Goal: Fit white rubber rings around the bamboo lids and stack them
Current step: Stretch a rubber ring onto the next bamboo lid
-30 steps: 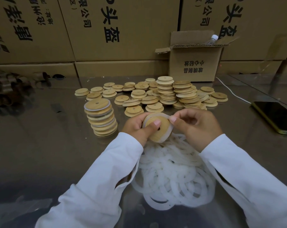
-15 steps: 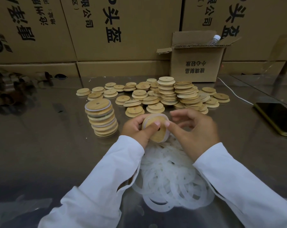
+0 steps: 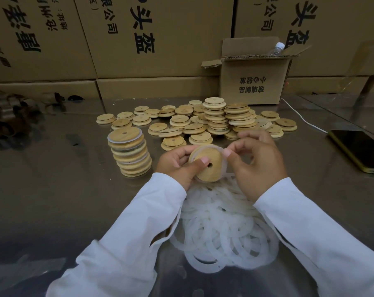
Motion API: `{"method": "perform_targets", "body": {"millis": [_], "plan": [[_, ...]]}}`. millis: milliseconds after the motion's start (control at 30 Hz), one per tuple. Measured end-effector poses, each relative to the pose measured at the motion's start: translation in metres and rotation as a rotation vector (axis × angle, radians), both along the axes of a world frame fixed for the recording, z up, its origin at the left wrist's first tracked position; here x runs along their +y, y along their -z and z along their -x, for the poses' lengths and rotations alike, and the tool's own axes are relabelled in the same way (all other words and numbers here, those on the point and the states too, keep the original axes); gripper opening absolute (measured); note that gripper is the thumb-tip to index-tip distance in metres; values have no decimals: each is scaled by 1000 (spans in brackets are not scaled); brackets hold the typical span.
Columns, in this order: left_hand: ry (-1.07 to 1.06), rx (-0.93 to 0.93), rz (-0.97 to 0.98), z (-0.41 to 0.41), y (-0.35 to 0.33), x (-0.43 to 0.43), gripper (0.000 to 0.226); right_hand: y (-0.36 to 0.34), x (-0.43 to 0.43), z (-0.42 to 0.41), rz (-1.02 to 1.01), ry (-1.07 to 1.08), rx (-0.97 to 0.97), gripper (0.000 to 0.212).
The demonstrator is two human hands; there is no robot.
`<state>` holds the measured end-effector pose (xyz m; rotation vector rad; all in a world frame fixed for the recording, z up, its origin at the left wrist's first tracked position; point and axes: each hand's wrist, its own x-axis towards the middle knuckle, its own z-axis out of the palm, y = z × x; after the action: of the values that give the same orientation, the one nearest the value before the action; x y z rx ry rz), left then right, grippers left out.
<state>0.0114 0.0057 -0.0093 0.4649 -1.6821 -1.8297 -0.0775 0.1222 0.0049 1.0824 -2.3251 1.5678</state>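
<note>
My left hand [image 3: 178, 166] grips a round bamboo lid [image 3: 209, 168] with a small hole, thumb pressed on its face. A white rubber ring [image 3: 205, 147] runs around the lid's upper rim. My right hand [image 3: 256, 161] pinches that ring at the lid's right edge. Just left of my hands stands a stack of ringed lids [image 3: 129, 155]. Below my hands lies a heap of loose white rings [image 3: 222, 230]. Behind them, bare bamboo lids [image 3: 216, 118] lie scattered and piled.
A phone [image 3: 362, 151] lies at the right on the shiny metal table [image 3: 53, 189], with a white cable [image 3: 304, 121] leading back. A small open carton [image 3: 254, 80] holds a bottle. Big cartons [image 3: 138, 39] wall the back. Dark objects [image 3: 8, 116] sit far left.
The lid has turned in my hands so its hole now faces me. My right hand's fingers have shifted to pinch the ring at the lid's right edge.
</note>
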Motion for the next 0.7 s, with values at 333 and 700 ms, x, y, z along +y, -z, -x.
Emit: {"method": "perform_targets", "body": {"millis": [333, 700], "plan": [[25, 51, 66, -8, -8, -7, 21, -7, 3, -2, 15, -90, -100, 15], [-53, 45, 28, -2, -3, -2, 19, 2, 0, -7, 156, -71, -183, 15]]}}
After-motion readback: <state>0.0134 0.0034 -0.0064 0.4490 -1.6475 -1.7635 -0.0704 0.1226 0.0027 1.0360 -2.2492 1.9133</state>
